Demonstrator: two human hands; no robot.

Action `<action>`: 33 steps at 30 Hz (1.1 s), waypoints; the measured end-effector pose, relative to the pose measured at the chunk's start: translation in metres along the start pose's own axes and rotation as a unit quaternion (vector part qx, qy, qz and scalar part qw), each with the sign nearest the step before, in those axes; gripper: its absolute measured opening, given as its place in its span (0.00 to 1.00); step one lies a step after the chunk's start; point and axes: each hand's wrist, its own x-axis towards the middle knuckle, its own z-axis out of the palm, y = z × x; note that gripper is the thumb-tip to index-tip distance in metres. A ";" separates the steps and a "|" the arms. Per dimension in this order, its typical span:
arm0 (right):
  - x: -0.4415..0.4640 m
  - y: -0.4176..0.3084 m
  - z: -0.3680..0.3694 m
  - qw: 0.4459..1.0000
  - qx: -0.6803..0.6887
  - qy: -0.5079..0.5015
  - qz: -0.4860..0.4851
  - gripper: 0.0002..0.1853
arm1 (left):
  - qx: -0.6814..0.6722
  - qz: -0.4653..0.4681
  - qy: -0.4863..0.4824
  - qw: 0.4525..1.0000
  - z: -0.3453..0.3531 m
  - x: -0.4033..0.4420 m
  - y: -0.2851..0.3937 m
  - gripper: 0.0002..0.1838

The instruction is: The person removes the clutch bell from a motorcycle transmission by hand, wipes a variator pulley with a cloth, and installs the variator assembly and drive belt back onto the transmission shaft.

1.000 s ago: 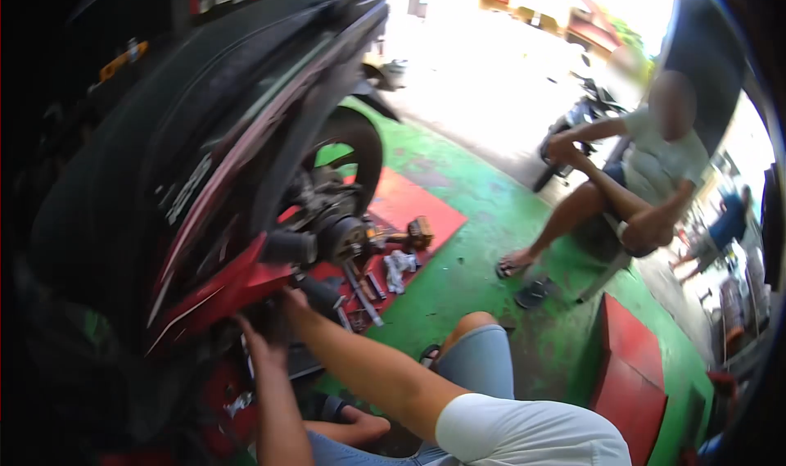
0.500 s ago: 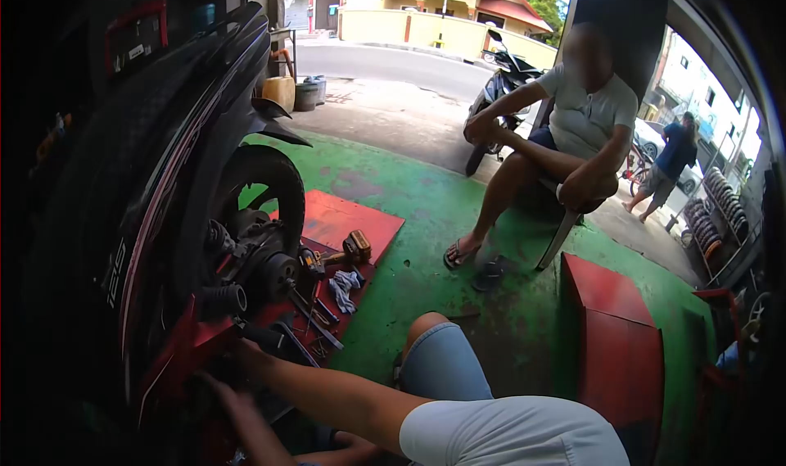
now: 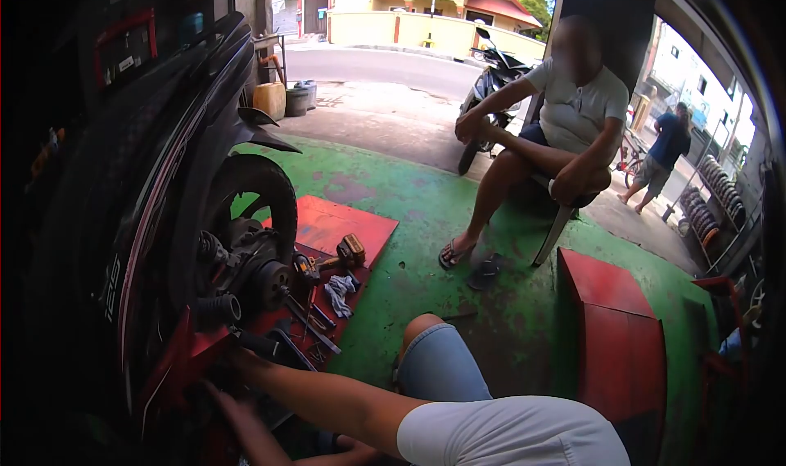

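The motorcycle fills the left side, its rear wheel and the round drive housing exposed. My right arm reaches from a white sleeve to below the housing; my right hand is in shadow beside the red body panel, fingers hidden. Lower down, my left hand is near the panel's underside, dark and blurred; what it touches cannot be made out. On the red platform lie a yellow-and-black cordless impact driver, a crumpled rag and several hand tools.
A seated person rests one leg across the other beyond the green floor. A red ramp stands to the right. Behind are a parked scooter, a standing person and a tyre rack.
The view has shifted slightly, moving most of the background a little left. My hands stay low by the motorcycle; the seated person keeps much the same pose.
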 end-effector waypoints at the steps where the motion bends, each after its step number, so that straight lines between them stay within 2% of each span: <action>1: -0.001 0.000 -0.001 1.000 -0.001 0.002 0.001 0.23 | -0.007 0.035 0.010 0.999 0.001 -0.011 -0.010 0.45; 6: -0.003 -0.003 -0.004 1.000 -0.001 0.003 -0.003 0.22 | 0.017 0.084 -0.006 0.996 -0.022 -0.023 -0.039 0.43; 12: -0.004 -0.005 -0.008 1.000 -0.005 0.006 -0.003 0.22 | -0.006 0.106 -0.027 0.994 -0.016 -0.010 -0.029 0.40; 14: -0.004 -0.007 -0.008 1.000 -0.009 0.004 -0.004 0.21 | 0.013 0.099 -0.074 0.992 -0.028 -0.001 -0.023 0.38; 18: 0.006 -0.006 -0.011 1.000 -0.027 -0.006 -0.011 0.21 | 0.084 0.159 -0.030 0.983 -0.022 -0.008 -0.027 0.35; 20: 0.014 0.002 -0.018 0.997 -0.062 -0.021 -0.032 0.21 | 0.100 0.206 -0.042 0.973 -0.052 0.022 -0.013 0.33; 21: 0.016 0.003 -0.022 0.995 -0.086 -0.028 -0.047 0.21 | 0.074 0.167 -0.016 0.983 -0.045 0.015 -0.015 0.32; 22: 0.019 0.001 -0.026 0.991 -0.111 -0.037 -0.061 0.21 | 0.114 0.209 -0.088 0.967 -0.073 0.045 -0.005 0.32; 23: 0.021 0.002 -0.026 0.989 -0.127 -0.045 -0.063 0.21 | 0.085 0.169 -0.052 0.981 -0.066 0.037 -0.007 0.33; 26: 0.023 -0.001 -0.025 0.988 -0.143 -0.044 -0.037 0.21 | 0.030 0.169 -0.063 0.983 -0.075 0.044 -0.007 0.30; 30: 0.029 -0.005 -0.022 0.990 -0.141 0.014 -0.011 0.20 | -0.040 0.203 -0.074 0.976 -0.079 0.053 -0.015 0.30; 33: 0.070 0.021 -0.059 0.980 -0.128 -0.096 -0.121 0.16 | -0.045 0.213 -0.070 0.974 -0.070 0.045 -0.014 0.30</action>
